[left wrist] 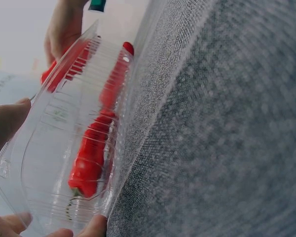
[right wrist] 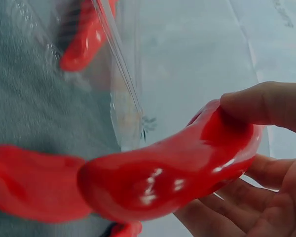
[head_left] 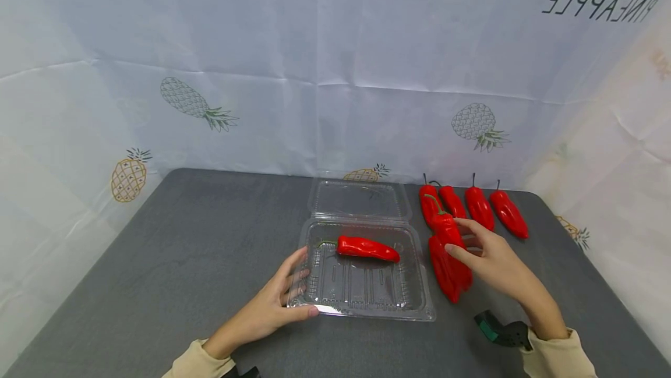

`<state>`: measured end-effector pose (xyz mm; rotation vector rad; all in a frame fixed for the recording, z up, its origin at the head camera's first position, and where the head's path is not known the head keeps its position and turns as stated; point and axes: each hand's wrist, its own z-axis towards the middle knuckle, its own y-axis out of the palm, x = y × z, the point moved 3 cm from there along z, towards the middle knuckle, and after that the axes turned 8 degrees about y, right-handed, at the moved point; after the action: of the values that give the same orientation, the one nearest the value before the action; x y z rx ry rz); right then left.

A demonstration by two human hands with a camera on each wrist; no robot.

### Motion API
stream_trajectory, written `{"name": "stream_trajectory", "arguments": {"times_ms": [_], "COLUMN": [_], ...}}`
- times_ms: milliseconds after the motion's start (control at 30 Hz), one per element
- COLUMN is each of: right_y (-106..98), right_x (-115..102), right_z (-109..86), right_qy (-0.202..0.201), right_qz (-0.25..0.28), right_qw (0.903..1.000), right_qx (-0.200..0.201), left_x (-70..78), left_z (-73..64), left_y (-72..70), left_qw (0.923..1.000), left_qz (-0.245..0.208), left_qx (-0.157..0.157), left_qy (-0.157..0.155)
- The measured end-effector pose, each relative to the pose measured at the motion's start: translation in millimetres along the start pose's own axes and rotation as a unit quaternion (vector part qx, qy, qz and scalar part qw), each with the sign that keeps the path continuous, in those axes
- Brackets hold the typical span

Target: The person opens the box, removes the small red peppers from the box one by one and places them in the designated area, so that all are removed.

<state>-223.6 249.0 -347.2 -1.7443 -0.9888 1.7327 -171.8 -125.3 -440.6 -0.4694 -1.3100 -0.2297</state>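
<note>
A clear plastic clamshell container (head_left: 427, 299) lies on the table with its lid (head_left: 362, 215) folded open toward the back. Inside it a red pepper (head_left: 367, 248) lies crosswise, green stem to the left. My left hand (head_left: 269, 305) grips the container's left side, thumb at the front corner and fingers along the wall. To the right of the container, my right hand (head_left: 490, 258) pinches another red pepper (right wrist: 177, 168) between thumb and fingers, its stem pointing away. Below that pepper, more red peppers (head_left: 442, 276) lie on the table, partly covered from view.
Several red peppers (head_left: 479, 208) lie at the table's back right, stems toward the wall. A white cloth (head_left: 293, 122) printed with pineapples hangs behind the dark grey table (head_left: 209, 238). A dark strap-on device (head_left: 503, 331) sits at my right wrist.
</note>
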Motion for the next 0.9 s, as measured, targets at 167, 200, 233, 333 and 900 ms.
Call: {"name": "stream_trajectory", "arguments": {"times_ms": [167,200,233,333,900], "right_y": [-7.0,-7.8,-8.4,-8.9,-9.2], "right_x": [11.2,13.0,14.7,19.1,48.5], "right_z": [3.0,3.7,4.4,6.6,19.8], "right_qy": [0.023,0.027,0.031,0.04,0.064], "right_qz": [-0.007,-0.008,-0.01,-0.012,-0.039], "right_qw": [0.9997,0.9996,0.9994,0.999,0.9966], "right_qx": [-0.005,-0.007,-0.008,-0.012,-0.034], "left_x": [-0.2,-0.1,-0.1,-0.1,-0.1], "left_z": [-0.4,-0.3,-0.3,-0.2,0.3], "left_y": [0.0,0.0,0.0,0.1,0.4], "left_qw": [1.0,1.0,1.0,1.0,1.0], "left_qz": [-0.001,-0.001,-0.002,-0.002,-0.005], "left_qx": [0.0,0.0,-0.001,-0.001,0.0], "left_qy": [-0.002,-0.001,-0.001,0.001,0.005]}}
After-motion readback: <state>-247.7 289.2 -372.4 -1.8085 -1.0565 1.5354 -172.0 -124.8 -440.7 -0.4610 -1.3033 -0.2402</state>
